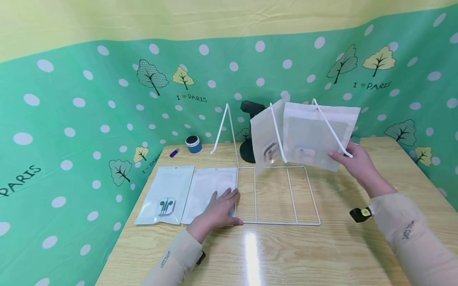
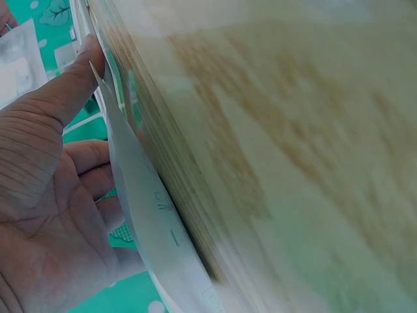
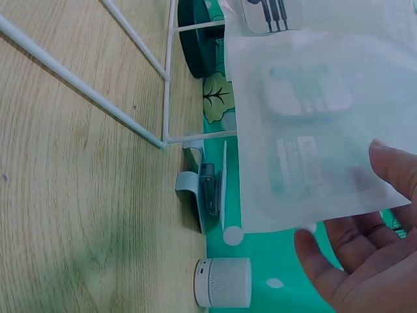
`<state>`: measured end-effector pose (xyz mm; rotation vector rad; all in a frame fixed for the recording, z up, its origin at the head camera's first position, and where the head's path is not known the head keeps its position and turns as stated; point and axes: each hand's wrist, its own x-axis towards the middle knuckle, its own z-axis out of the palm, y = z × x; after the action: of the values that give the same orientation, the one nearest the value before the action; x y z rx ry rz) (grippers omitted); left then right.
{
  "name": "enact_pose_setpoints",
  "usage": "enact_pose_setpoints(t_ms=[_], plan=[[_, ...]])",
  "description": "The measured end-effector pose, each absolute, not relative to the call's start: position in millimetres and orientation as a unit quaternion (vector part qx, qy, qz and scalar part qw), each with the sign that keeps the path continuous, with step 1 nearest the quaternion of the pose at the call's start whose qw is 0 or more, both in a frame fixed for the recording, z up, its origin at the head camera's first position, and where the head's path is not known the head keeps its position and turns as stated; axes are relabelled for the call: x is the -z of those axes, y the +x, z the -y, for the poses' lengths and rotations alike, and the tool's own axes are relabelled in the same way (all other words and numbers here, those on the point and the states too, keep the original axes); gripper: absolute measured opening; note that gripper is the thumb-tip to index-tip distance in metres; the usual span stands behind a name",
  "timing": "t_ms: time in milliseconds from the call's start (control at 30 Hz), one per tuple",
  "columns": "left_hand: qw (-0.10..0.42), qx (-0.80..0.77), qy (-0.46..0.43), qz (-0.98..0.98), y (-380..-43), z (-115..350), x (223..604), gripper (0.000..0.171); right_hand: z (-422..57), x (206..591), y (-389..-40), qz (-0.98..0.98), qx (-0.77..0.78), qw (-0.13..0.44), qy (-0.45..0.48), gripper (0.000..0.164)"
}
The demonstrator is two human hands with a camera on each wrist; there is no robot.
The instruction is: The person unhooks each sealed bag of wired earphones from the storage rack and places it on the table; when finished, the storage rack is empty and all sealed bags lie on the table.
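Note:
A white wire display rack (image 1: 292, 194) stands on the table with angled hooks at its top. Two white zip bags hang there: the middle bag (image 1: 266, 133) shows boxed earphones, and the right bag (image 1: 307, 129) holds a pale case. My right hand (image 1: 359, 161) pinches the right bag's lower right corner, thumb in front and fingers behind. My left hand (image 1: 219, 208) rests across the rack's left base wire and a flat zip bag (image 1: 211, 178), thumb at the front corner. Left of it lies another zip bag (image 1: 173, 174) with boxed earphones.
Behind the rack is a black stand (image 1: 247, 151). A small blue round speaker (image 1: 193, 144) and a purple USB stick (image 1: 174, 153) lie at the back left. In the right wrist view, a white cylinder (image 3: 225, 282) and a grey clip-like holder (image 3: 199, 186) stand near the back edge.

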<state>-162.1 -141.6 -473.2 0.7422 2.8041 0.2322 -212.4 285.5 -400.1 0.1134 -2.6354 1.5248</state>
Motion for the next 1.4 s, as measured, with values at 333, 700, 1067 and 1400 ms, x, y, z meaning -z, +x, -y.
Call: enact_pose_setpoints(t_ms=[333,700,1067,1400], plan=[[0.119,-0.075,0.248,-0.958,-163,141,476,0.095,-293,401,-204,0.861,-0.501,0.065,0.055,0.040],[0.118,-0.077,0.250,-0.958,-162,142,476,0.096,-300,396,-186,0.867,-0.493,0.045,0.060,0.044],[0.120,-0.080,0.250,-0.957,-164,142,477,0.096,-307,392,-163,0.866,-0.492,0.041,0.082,0.038],[0.121,-0.076,0.253,-0.957,-166,142,476,0.097,-316,395,-142,0.866,-0.490,0.042,0.091,0.025]])
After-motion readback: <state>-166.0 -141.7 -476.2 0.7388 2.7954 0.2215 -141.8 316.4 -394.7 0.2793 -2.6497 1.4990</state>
